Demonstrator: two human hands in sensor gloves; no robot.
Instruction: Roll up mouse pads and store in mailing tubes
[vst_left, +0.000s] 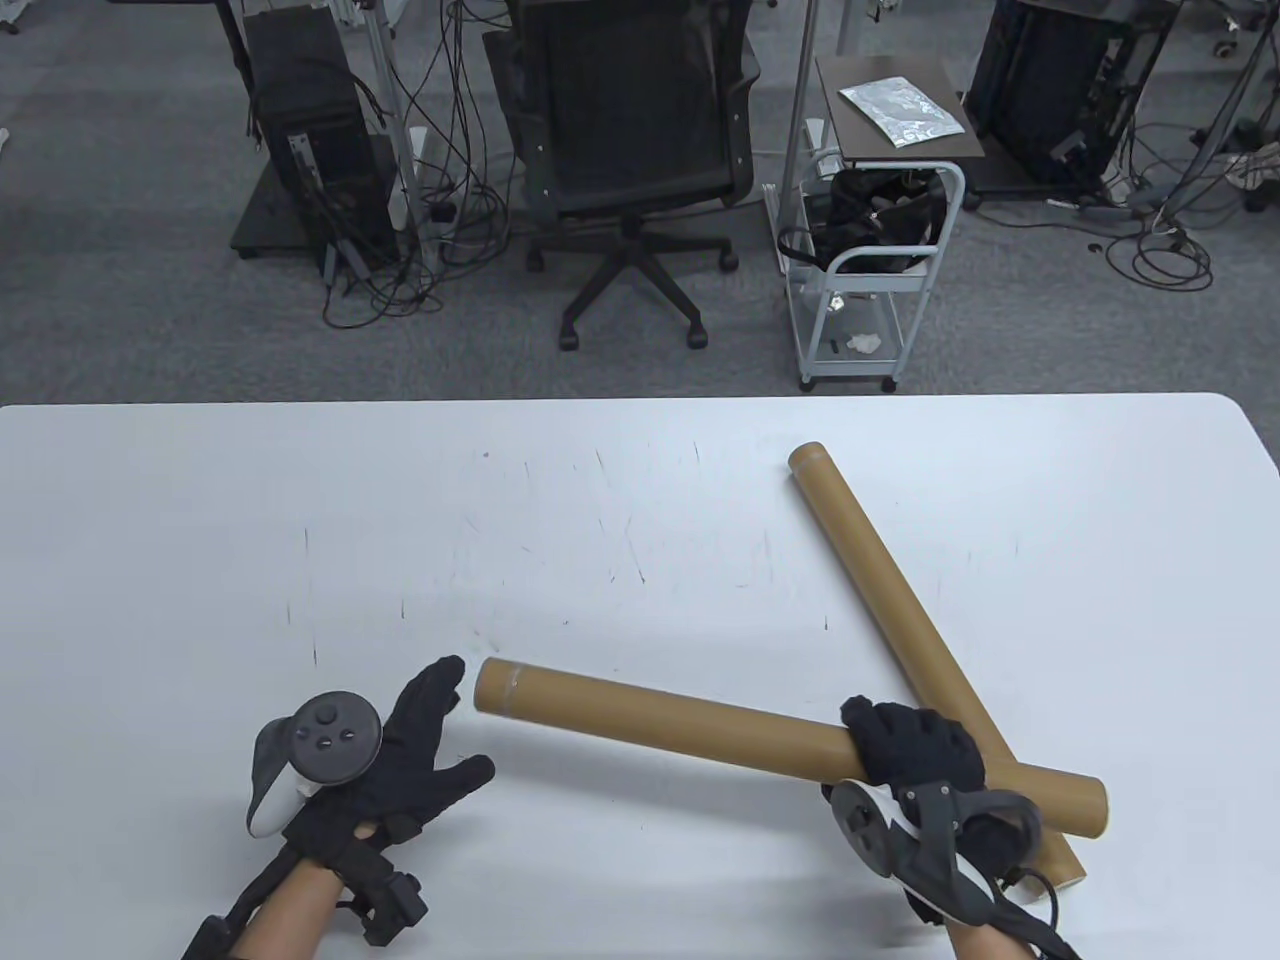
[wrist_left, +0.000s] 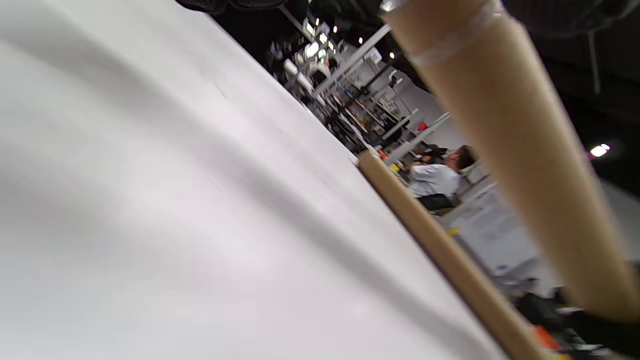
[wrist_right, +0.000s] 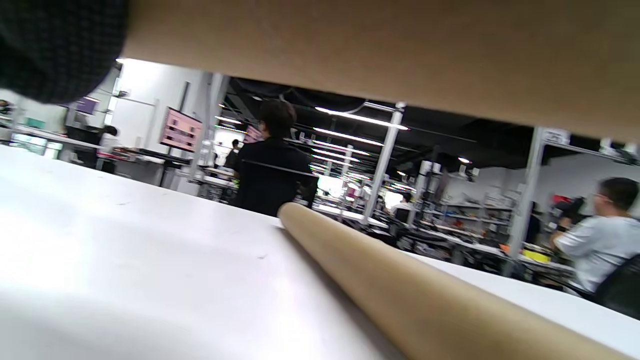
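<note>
Two brown cardboard mailing tubes are on the white table (vst_left: 300, 500). My right hand (vst_left: 905, 745) grips the near tube (vst_left: 660, 715) around its right part and holds it above the table, crossing over the second tube (vst_left: 880, 570), which lies flat and slants toward the far right. The held tube fills the top of the right wrist view (wrist_right: 380, 50), with the lying tube (wrist_right: 400, 295) below it. My left hand (vst_left: 430, 745) is open, fingers spread, just left of the held tube's taped left end (wrist_left: 450, 35). No mouse pad is in view.
Beyond the table's far edge stand an office chair (vst_left: 630, 150), a small white cart (vst_left: 870, 250) and cable-strewn equipment on the floor. The table's front edge runs along the bottom of the table view.
</note>
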